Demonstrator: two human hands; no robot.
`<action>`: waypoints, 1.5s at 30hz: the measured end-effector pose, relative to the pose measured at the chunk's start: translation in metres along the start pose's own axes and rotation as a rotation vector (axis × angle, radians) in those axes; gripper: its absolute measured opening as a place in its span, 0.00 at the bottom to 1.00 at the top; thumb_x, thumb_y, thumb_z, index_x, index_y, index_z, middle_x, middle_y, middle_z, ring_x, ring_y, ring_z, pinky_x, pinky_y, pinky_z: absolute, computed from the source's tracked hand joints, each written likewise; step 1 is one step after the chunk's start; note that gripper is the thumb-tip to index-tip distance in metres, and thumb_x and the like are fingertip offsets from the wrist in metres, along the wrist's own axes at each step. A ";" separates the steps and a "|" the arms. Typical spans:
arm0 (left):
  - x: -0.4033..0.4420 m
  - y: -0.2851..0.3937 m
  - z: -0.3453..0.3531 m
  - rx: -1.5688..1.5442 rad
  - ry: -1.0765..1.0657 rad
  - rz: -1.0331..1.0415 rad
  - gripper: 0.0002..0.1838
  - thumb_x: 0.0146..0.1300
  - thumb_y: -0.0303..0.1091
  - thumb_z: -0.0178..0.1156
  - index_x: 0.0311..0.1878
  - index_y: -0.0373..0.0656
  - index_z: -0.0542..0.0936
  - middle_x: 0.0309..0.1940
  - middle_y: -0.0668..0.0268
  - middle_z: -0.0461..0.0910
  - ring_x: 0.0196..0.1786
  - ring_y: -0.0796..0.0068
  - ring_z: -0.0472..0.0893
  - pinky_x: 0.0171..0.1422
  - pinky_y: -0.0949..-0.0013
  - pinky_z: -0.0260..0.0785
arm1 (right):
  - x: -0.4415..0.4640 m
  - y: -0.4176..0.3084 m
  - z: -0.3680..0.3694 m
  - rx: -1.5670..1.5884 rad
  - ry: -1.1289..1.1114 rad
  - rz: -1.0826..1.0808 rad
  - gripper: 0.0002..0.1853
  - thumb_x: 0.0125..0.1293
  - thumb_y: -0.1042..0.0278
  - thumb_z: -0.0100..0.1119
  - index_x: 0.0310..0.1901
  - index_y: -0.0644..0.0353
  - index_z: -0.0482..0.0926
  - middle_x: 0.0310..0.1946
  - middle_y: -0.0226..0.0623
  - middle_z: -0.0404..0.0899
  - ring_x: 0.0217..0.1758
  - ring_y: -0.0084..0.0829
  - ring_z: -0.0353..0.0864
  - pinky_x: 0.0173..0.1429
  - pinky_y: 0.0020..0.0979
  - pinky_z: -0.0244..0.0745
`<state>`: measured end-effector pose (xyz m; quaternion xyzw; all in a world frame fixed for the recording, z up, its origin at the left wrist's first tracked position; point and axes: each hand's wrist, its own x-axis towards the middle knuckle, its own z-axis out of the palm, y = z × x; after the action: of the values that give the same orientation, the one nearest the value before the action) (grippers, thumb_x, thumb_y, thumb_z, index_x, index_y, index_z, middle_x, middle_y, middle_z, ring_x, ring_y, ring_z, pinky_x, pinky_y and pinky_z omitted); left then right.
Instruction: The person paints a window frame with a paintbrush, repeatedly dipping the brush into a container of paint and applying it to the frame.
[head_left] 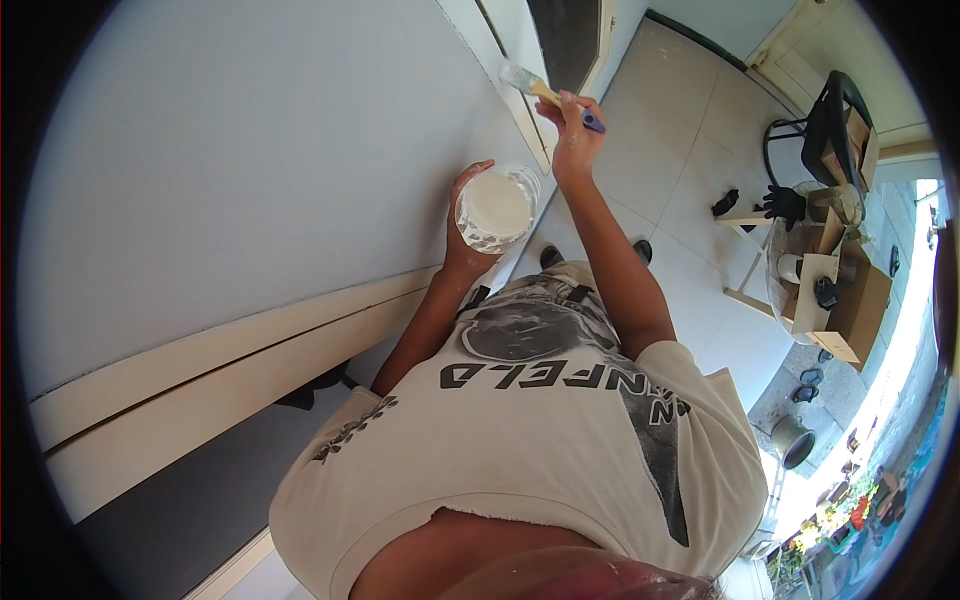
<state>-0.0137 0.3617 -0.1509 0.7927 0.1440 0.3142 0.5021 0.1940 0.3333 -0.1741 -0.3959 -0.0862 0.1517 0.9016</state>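
My left hand (466, 215) is wrapped round a clear plastic tub of white paint (497, 205), held in front of my body close to the wall. White smears coat the tub's rim and sides. Up and to the right of it, my right hand (575, 135) grips a paintbrush (548, 95) by its handle, which is yellow near the bristles and purple at the end. The bristles are covered in white and are at or close to the pale trim of a frame (520, 110); whether they touch it I cannot tell.
A pale wall (250, 180) fills the left, with cream trim (240, 345) along it. To the right are a black chair (835, 120), an open cardboard box (860, 300) on a small stand, and a black glove (785, 205). A metal bucket (792, 440) and slippers lie farther down the tiled floor (650, 130).
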 end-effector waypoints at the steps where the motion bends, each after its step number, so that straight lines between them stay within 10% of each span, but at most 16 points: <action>1: 0.001 -0.003 0.000 -0.025 0.006 0.017 0.57 0.44 0.26 0.85 0.76 0.43 0.61 0.74 0.51 0.66 0.78 0.55 0.67 0.82 0.54 0.61 | -0.001 0.016 -0.016 -0.084 0.085 0.056 0.10 0.75 0.69 0.62 0.43 0.70 0.78 0.36 0.52 0.87 0.36 0.38 0.91 0.47 0.34 0.88; 6: 0.005 0.000 0.000 -0.015 0.014 0.088 0.57 0.45 0.29 0.86 0.76 0.44 0.60 0.74 0.52 0.66 0.76 0.55 0.69 0.80 0.52 0.65 | -0.011 0.030 -0.035 -0.343 0.244 0.191 0.10 0.73 0.70 0.65 0.37 0.68 0.78 0.29 0.46 0.87 0.29 0.32 0.90 0.35 0.30 0.84; 16: 0.007 0.006 0.000 0.081 0.039 0.050 0.53 0.45 0.28 0.84 0.74 0.43 0.63 0.73 0.54 0.67 0.74 0.58 0.70 0.78 0.54 0.66 | 0.008 -0.127 0.122 0.028 -0.192 -0.251 0.11 0.76 0.69 0.63 0.45 0.70 0.79 0.37 0.53 0.88 0.40 0.40 0.93 0.51 0.37 0.89; 27: 0.004 0.005 0.002 0.014 0.057 0.009 0.54 0.44 0.29 0.85 0.74 0.43 0.63 0.72 0.55 0.68 0.74 0.59 0.70 0.78 0.55 0.66 | -0.020 -0.021 0.014 -0.263 0.146 0.020 0.09 0.77 0.71 0.62 0.41 0.70 0.77 0.34 0.48 0.87 0.36 0.33 0.91 0.47 0.31 0.86; 36: 0.006 0.003 0.002 0.028 0.042 0.054 0.56 0.45 0.28 0.85 0.75 0.43 0.61 0.74 0.53 0.66 0.75 0.57 0.69 0.79 0.53 0.65 | -0.001 -0.147 0.138 0.137 -0.269 -0.372 0.09 0.77 0.71 0.63 0.44 0.69 0.78 0.36 0.46 0.88 0.40 0.34 0.92 0.49 0.31 0.86; 45: -0.003 -0.005 0.001 0.031 0.052 0.022 0.58 0.45 0.27 0.85 0.77 0.42 0.59 0.74 0.49 0.66 0.77 0.53 0.67 0.82 0.52 0.61 | -0.023 -0.015 0.010 -0.184 0.051 -0.052 0.09 0.77 0.71 0.62 0.42 0.69 0.78 0.35 0.49 0.88 0.37 0.35 0.91 0.51 0.34 0.88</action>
<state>-0.0148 0.3619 -0.1569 0.7934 0.1532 0.3377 0.4827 0.1728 0.3223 -0.1573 -0.4786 -0.0868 0.1096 0.8668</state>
